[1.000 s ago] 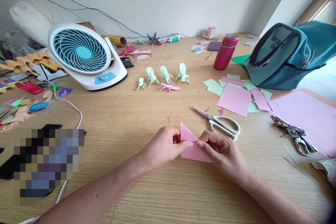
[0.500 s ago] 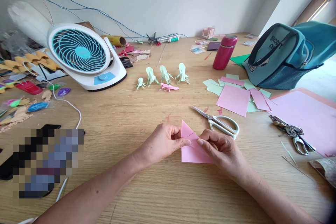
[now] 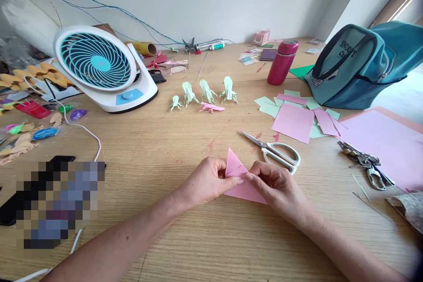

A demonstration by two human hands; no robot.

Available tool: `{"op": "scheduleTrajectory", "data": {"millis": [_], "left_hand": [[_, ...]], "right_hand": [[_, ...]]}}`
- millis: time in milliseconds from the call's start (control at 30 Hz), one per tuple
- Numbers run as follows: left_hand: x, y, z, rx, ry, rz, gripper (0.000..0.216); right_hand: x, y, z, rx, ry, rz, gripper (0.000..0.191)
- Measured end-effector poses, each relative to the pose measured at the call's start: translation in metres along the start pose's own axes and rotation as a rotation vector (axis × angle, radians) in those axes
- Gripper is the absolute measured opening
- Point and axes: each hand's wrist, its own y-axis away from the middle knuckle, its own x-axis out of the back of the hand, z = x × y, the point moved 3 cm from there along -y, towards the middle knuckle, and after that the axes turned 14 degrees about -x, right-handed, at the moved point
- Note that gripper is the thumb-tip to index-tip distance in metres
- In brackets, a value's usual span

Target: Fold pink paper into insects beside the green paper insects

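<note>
A pink sheet of paper (image 3: 244, 192), folded into a triangle with a crease across its upper part, is held between my two hands above the table. My left hand (image 3: 211, 180) pinches its left side, thumb on the front and fingers behind. On the sloping right edge, my right hand (image 3: 277, 187) grips it between thumb and curled fingers. Both thumb tips lie close together near the middle of the paper. White-handled scissors (image 3: 280, 154) lie just beyond my right hand, blades pointing to the back left.
Green folded paper figures (image 3: 207, 92) and a pink one (image 3: 211, 107) stand farther back. Pink and green sheets (image 3: 293, 122), keys (image 3: 366, 161) and a teal backpack (image 3: 350, 70) are to the right, with a red flask (image 3: 283, 62) behind. At left stands a fan (image 3: 99, 64).
The pink paper has tilted and turned slightly in my hands, its lower left corner now covered by my left thumb. My left thumb has slid a little to the right. The view has shifted slightly.
</note>
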Motion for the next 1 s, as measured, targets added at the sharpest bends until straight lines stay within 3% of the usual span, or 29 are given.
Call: {"op": "scheduleTrajectory", "data": {"millis": [233,500,1000], "left_hand": [[0.001,0.000,-0.005,0.049,0.029,-0.035,0.036],[0.003,0.001,-0.001,0.027,-0.009,0.032,0.033],[0.010,-0.002,0.000,0.005,-0.046,0.100,0.017]], "right_hand": [[0.001,-0.001,-0.003,0.002,-0.050,-0.002,0.032],[-0.002,-0.002,0.000,-0.114,-0.036,-0.141,0.035],[-0.001,-0.003,0.006,-0.061,0.070,-0.079,0.022]]}}
